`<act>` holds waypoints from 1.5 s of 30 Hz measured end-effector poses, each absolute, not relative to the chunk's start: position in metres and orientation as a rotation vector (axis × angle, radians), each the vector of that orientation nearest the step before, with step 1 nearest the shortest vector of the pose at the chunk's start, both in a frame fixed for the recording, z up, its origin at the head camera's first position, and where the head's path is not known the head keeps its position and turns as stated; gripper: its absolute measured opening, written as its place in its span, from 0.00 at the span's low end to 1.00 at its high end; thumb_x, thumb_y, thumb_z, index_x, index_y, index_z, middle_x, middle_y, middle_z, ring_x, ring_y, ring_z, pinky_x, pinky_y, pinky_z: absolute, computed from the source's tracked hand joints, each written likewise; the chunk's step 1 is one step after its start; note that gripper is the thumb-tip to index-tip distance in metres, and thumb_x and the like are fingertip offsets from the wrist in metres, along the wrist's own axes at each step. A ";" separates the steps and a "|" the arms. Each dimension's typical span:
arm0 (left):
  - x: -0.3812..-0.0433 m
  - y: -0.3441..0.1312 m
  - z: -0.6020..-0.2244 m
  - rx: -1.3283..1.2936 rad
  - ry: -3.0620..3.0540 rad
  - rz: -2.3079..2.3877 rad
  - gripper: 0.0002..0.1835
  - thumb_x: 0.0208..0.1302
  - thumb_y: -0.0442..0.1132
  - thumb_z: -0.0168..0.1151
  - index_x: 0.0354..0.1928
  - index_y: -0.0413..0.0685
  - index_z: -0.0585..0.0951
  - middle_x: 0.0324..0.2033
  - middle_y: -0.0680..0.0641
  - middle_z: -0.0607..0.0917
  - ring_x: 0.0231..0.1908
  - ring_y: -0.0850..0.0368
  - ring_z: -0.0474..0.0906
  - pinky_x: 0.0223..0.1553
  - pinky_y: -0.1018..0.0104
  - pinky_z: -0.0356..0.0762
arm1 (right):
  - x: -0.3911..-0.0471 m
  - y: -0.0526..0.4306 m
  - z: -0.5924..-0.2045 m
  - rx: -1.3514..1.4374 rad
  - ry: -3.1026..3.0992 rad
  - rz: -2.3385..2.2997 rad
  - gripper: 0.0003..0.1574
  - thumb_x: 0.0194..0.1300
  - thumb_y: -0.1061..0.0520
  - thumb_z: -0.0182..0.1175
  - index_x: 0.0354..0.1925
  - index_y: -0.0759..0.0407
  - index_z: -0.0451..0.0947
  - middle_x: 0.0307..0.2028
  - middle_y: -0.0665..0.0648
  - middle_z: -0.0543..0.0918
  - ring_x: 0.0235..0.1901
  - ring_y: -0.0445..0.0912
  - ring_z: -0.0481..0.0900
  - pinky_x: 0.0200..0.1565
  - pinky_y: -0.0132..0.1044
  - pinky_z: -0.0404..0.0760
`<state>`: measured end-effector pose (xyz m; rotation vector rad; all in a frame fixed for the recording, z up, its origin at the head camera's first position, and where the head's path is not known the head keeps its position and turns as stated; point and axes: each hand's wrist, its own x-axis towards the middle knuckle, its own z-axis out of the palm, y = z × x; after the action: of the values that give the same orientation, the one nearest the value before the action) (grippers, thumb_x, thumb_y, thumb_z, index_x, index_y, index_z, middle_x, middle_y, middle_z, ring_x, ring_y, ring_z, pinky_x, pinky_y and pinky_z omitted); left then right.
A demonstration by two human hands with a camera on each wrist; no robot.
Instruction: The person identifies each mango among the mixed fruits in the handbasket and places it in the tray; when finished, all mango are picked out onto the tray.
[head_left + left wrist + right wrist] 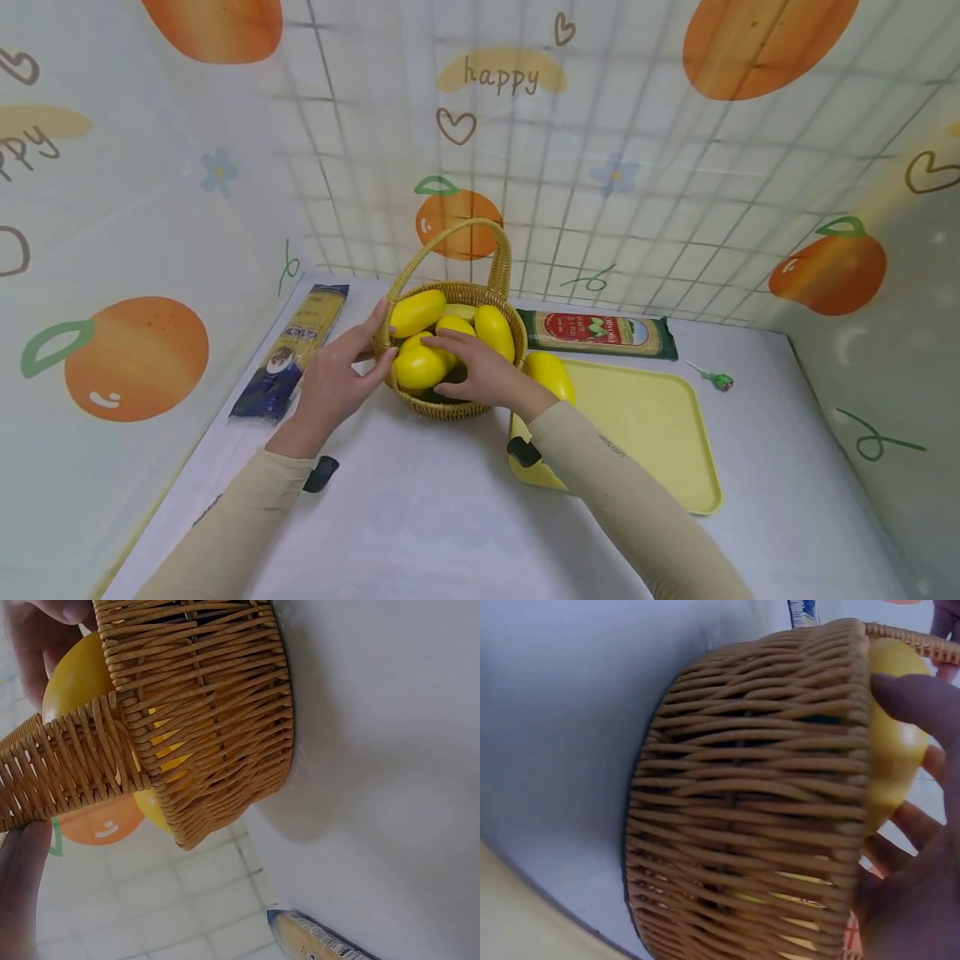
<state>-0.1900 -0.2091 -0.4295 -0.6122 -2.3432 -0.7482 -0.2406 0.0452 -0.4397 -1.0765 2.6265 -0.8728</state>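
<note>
A wicker basket [450,410] with a tall arched handle [498,271] holds several smooth yellow mangoes [418,313]. My left hand [333,379] grips the left foot of the handle, thumb in front and fingers behind. In the left wrist view a finger [22,877] lies against the woven handle. Over the basket's front, my right hand [487,371] has its thumb and fingers around a front mango [418,367]; the right wrist view shows them curled about this mango [892,750]. Dark material in the basket bottom is mostly hidden.
Right of the basket lies a yellow tray [637,433] with another mango [550,375] at its upper left corner. Behind it is a green-and-red pasta packet [600,333]. A blue-and-gold packet [292,354] lies left; a green lollipop [722,382] lies right.
</note>
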 end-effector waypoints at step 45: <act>-0.191 -0.210 -0.431 -0.628 -2.310 -0.759 0.45 0.61 0.37 0.73 0.78 0.60 0.63 0.42 0.45 0.89 0.35 0.53 0.87 0.35 0.59 0.88 | -0.196 0.190 -0.431 -0.514 2.962 -1.158 0.39 0.65 0.44 0.70 0.70 0.47 0.70 0.65 0.56 0.75 0.58 0.55 0.75 0.54 0.53 0.83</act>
<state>-0.1907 -0.2098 -0.4310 -0.6276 -2.3102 -0.7586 -0.1960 0.1902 -0.4307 -0.5142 2.9619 -1.1580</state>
